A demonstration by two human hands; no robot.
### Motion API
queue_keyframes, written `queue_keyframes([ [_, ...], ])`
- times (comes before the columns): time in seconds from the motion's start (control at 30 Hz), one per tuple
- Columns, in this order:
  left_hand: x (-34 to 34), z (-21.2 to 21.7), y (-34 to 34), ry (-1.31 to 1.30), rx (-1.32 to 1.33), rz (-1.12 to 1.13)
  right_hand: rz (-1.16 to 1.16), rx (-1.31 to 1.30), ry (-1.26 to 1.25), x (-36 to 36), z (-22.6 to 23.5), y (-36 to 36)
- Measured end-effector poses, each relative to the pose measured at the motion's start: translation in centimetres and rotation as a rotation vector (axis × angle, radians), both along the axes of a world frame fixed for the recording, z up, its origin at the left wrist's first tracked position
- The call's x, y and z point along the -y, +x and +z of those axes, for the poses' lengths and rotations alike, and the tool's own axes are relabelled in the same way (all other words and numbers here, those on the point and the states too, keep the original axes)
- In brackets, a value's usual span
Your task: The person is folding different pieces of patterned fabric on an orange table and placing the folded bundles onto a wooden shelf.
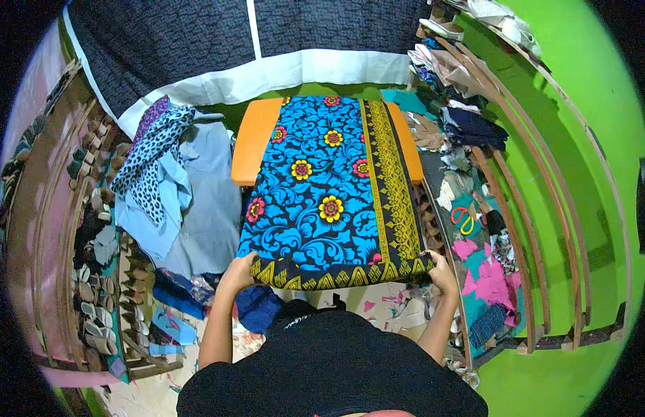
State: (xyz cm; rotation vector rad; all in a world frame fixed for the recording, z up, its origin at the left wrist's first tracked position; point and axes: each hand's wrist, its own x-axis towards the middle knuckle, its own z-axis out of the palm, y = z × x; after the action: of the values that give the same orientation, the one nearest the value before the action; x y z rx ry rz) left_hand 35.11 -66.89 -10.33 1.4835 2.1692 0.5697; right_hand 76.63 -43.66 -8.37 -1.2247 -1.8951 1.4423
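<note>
The blue patterned cloth (319, 187) lies over the orange table (255, 142), and its longer axis seems to run from six o'clock to twelve. The left hand (240, 273) holds its near left corner, so the cloth extends toward one o'clock from it; the right hand (442, 275) holds the near right corner, with the cloth toward eleven. Both hands are equally near.
</note>
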Motion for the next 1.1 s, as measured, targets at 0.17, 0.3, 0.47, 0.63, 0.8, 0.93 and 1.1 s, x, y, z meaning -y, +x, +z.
queue_keyframes([
  [0.17,3.6,1.0,5.5,0.061,0.044,0.048,0.064,0.103,0.024,3.1,0.6,5.4],
  [0.3,7.2,1.6,9.5,0.04,0.047,-0.011,0.106,0.091,-0.12,6.5,1.6,8.4],
  [0.47,11.8,5.6,13.1,-0.302,0.36,-0.084,0.023,0.025,-0.379,10.1,2.3,13.2],
  [0.63,14.0,11.2,16.1,-0.511,0.358,-0.118,0.23,0.019,-0.376,10.7,2.8,18.1],
  [0.8,16.6,13.4,15.8,-0.143,0.49,-0.098,0.475,-0.279,-0.467,11.9,8.0,17.0],
  [0.93,15.5,15.7,15.6,0.407,0.203,0.165,0.686,-0.037,-0.086,10.1,10.1,17.0],
  [1.1,13.3,15.4,13.4,0.886,-0.072,0.332,0.515,-0.068,-0.14,8.6,10.5,15.6],
])
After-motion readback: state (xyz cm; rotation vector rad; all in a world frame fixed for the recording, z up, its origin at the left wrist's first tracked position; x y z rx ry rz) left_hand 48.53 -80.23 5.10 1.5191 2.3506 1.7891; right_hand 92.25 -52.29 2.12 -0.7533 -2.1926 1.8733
